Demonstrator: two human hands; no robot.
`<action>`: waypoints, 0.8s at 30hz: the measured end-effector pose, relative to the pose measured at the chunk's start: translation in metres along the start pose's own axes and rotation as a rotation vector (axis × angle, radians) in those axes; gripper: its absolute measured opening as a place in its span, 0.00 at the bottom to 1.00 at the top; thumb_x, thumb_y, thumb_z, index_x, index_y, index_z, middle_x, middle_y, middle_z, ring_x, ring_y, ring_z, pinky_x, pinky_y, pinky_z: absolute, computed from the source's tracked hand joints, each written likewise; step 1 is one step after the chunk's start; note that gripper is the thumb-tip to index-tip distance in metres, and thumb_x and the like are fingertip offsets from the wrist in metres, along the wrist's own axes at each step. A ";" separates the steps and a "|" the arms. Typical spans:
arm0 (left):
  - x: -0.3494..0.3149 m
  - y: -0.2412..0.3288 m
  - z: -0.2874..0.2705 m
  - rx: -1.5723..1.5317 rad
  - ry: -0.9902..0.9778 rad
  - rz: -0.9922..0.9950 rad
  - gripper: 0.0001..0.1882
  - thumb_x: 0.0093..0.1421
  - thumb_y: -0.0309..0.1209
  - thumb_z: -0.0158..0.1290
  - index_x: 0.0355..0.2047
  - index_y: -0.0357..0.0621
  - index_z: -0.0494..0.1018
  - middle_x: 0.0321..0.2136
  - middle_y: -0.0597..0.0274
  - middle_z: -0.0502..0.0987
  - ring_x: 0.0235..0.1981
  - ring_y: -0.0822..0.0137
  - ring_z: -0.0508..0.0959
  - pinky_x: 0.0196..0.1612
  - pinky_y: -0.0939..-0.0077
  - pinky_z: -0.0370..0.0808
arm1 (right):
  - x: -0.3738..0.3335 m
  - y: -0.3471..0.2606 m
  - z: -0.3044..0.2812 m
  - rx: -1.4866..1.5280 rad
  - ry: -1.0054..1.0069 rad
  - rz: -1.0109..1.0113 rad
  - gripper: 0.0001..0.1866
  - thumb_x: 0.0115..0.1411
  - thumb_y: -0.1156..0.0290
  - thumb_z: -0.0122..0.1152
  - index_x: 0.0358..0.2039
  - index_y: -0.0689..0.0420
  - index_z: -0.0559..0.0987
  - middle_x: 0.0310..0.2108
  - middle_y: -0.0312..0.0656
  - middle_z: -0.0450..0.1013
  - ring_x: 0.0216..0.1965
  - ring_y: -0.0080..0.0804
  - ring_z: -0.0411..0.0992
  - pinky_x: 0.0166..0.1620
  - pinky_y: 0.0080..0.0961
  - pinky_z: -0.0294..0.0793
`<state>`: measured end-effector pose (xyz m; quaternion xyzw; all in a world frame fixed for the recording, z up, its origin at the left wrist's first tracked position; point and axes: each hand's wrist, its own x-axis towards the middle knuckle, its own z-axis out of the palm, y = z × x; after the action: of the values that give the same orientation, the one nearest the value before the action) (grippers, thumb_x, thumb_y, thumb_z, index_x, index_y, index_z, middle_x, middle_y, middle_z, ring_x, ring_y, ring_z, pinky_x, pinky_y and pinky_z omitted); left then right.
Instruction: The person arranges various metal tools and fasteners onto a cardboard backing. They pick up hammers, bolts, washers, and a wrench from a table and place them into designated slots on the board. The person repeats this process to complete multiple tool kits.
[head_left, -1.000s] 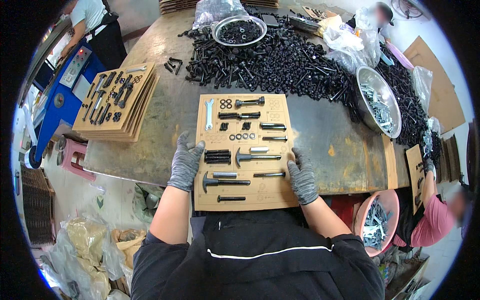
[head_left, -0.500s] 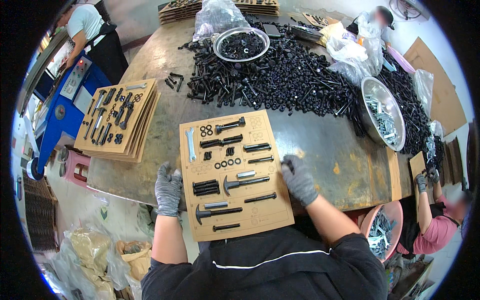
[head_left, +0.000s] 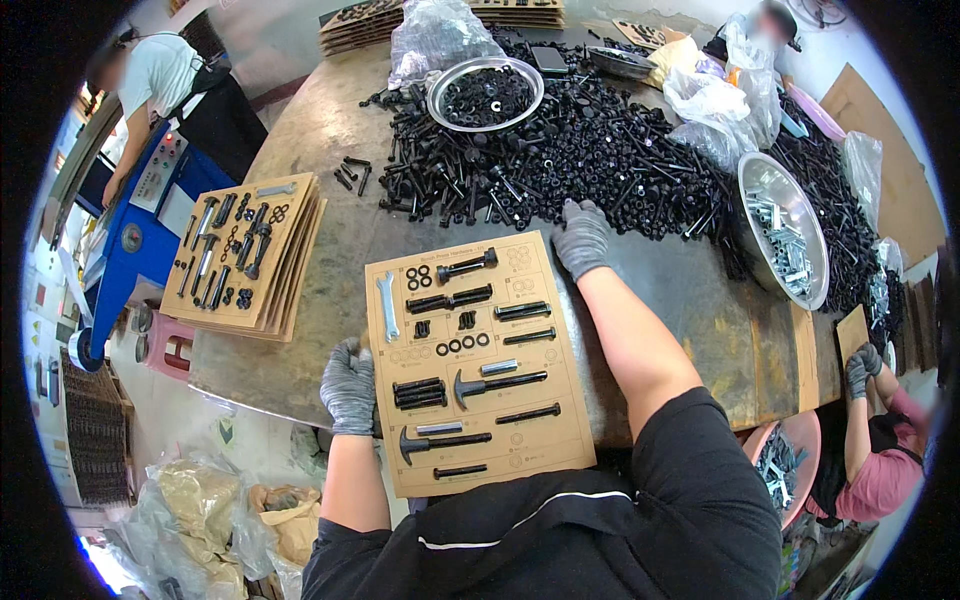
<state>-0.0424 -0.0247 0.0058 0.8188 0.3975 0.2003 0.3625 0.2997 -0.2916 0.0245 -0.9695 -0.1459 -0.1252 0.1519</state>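
Cardboard panel [head_left: 478, 365] sits right at the near edge of the table [head_left: 330, 250], straight in front of the person, laid out with black bolts, washers, a small wrench and two hammer-headed pieces. Grey-gloved fingers of the left hand [head_left: 350, 385] curl over the panel's left edge, clamped on it, thumb side against the board. Up top, the right hand [head_left: 582, 237] reaches out in its grey glove, fingers bent downward and loosely together, resting at the near fringe of the heap of black bolts [head_left: 590, 165]; whether anything is pinched under them, I cannot tell. That hand sits just past the panel's upper right corner. Moving outward: a metal bowl of black washers [head_left: 485, 93] stands at the far side of the heap, and a second metal bowl with silver screws [head_left: 785, 230] is off to the right. On the left of the table, a stack of filled cardboard panels [head_left: 245, 255] lies well apart from the one in hand. At the far right, another person's gloved hands [head_left: 860, 370] are clasped by the table's edge.
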 end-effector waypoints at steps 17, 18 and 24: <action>0.032 0.138 0.027 -0.566 -0.257 0.250 0.18 0.60 0.31 0.57 0.48 0.34 0.71 0.39 0.57 0.77 0.36 0.70 0.76 0.42 0.77 0.75 | -0.111 0.100 -0.096 -0.114 -0.381 -0.144 0.40 0.60 0.45 0.49 0.68 0.50 0.52 0.69 0.49 0.48 0.70 0.47 0.44 0.70 0.44 0.38; 0.020 0.183 0.042 -0.252 -0.293 0.427 0.17 0.59 0.30 0.58 0.48 0.38 0.72 0.38 0.59 0.77 0.37 0.70 0.76 0.42 0.77 0.75 | -0.110 0.109 -0.097 -0.075 -0.385 -0.169 0.42 0.58 0.47 0.54 0.68 0.50 0.52 0.68 0.51 0.49 0.69 0.50 0.45 0.69 0.45 0.39; -0.035 0.262 0.161 0.217 -0.900 0.617 0.26 0.52 0.37 0.63 0.50 0.41 0.72 0.43 0.53 0.79 0.42 0.59 0.79 0.49 0.69 0.75 | -0.083 0.152 -0.101 0.565 -0.324 -0.035 0.27 0.53 0.65 0.66 0.53 0.58 0.72 0.49 0.53 0.72 0.51 0.46 0.70 0.55 0.36 0.69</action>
<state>0.1686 -0.2326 0.0961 0.9347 -0.0364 -0.1145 0.3346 0.2513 -0.4838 0.0544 -0.8936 -0.2139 0.0734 0.3877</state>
